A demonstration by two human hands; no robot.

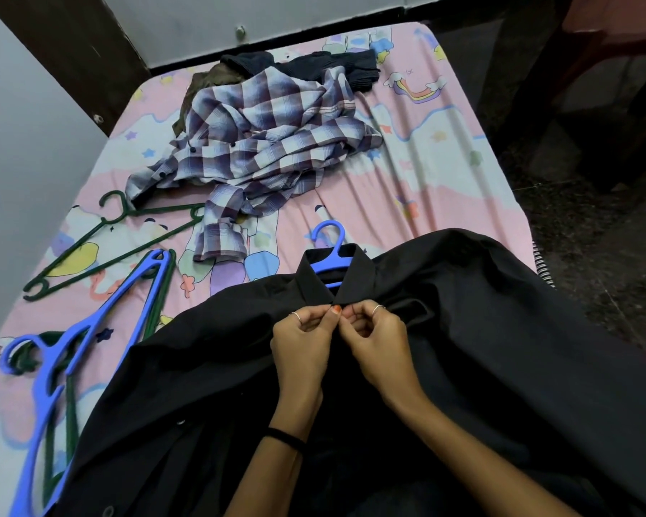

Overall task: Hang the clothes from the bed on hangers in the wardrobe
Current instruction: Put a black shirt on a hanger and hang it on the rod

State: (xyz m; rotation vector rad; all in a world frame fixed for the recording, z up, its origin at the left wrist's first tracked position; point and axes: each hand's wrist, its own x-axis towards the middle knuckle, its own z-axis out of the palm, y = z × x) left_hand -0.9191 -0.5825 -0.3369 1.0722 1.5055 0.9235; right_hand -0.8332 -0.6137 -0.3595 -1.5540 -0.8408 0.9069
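Note:
A black shirt [482,330] lies spread over the near part of the bed. A blue hanger [331,257] sits inside its collar, with the hook pointing away from me. My left hand [304,343] and my right hand [375,335] meet just below the collar, and both pinch the shirt's front edges together at the top button. A purple and white checked shirt [262,143] lies crumpled in the middle of the bed. Dark clothes [329,65] are piled behind it.
The bed has a pink cartoon sheet [426,169]. On its left side lie loose green hangers [112,236] and a large blue hanger [90,330] over more green ones. A grey panel [19,162] stands on the left. Dark floor [593,236] is to the right.

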